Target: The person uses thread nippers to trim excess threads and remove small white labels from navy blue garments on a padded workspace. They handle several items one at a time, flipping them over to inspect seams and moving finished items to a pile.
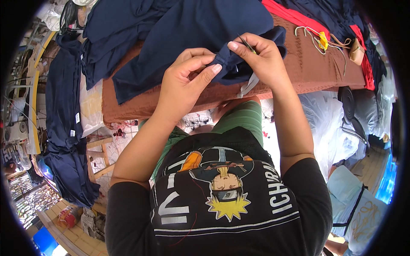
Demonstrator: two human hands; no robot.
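Note:
A navy blue garment (192,30) lies over the brown-covered table in front of me, one edge raised between my hands. My left hand (188,77) pinches that edge between thumb and fingers. Close by on the right, my right hand (265,59) is closed around a thin dark pointed tool (245,43), its thumb tip against the same navy cloth. Most of the tool is hidden by the fingers, so its kind is unclear. A whitish strip (248,85) hangs below the cloth beside my right wrist.
The brown cover (311,64) carries more navy cloth, a red strip (294,17) and pale cords with a yellow piece (323,41). Navy garments (64,94) hang at the left. Clear plastic bags (324,123) stand at the right, near a person in light blue (354,205).

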